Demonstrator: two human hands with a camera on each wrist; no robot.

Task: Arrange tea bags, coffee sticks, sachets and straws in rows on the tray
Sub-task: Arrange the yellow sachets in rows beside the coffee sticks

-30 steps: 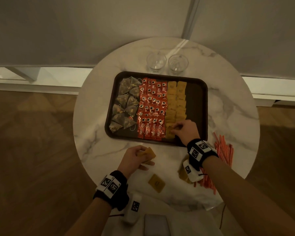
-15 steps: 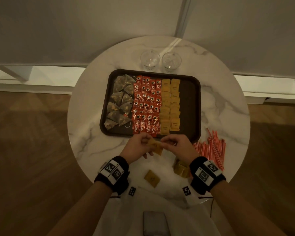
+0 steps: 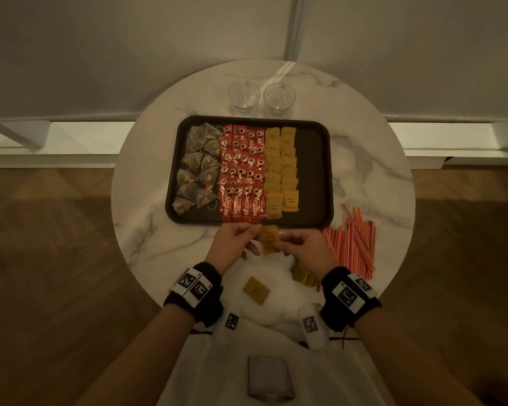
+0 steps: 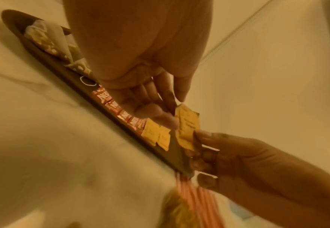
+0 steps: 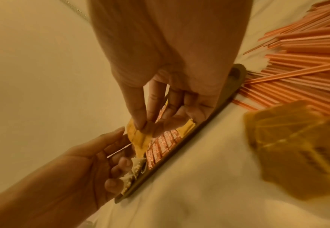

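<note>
A: What did the held sachet (image 3: 269, 239) look like?

B: It was a small flat packet, mustard yellow, roughly square, with faint dark print on its face and crimped edges. It was above the marble table (image 3: 165, 235), just in front of the tray's near rim, between the two hands.

A: How was it gripped?

B: The left hand (image 3: 233, 244) pinched its left edge between thumb and fingertips, and the right hand (image 3: 301, 249) pinched the right edge the same way. In the left wrist view the packet looked slightly creased. Whether it was one packet or several stacked, I could not tell.

A: And the tray (image 3: 314, 171)?

B: It was dark brown with rounded corners. The pyramid tea bags (image 3: 198, 168), grey mesh with pale bits inside, filled its left side. Next came the red coffee sticks (image 3: 242, 177) in rows, and then two columns of yellow sachets (image 3: 282, 171). The right strip of the tray was bare.

A: Where were the straws (image 3: 351, 241)?

B: They lay in a loose pile on the table, right of the hands, thin and red-and-white striped. One loose sachet (image 3: 256, 290) lay near the table's front edge, and a small heap of sachets (image 3: 302, 275) lay partly under the right wrist. Two clear glasses (image 3: 261, 96) stood behind the tray.
</note>
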